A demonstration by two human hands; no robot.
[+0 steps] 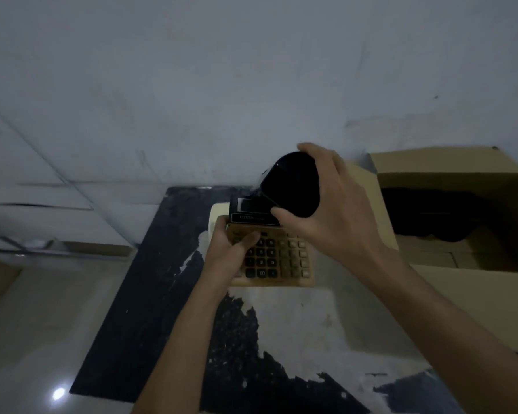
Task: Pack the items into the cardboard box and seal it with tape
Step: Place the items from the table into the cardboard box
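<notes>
Overhead, black object [290,183] in right hand [335,204], above calculator [281,258].

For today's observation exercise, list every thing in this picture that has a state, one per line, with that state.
Cardboard box: open, flaps up, something dark inside.
Calculator: face up, gripped at its left edge.
Black rounded object: lifted, gripped from above.
Left hand: holding the calculator.
Right hand: holding the black rounded object.

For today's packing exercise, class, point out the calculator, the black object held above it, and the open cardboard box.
calculator [277,258], head view, on its keypad.
black object [290,186], head view, on its dark rounded side.
cardboard box [440,161], head view, on its far upright flap.
</notes>
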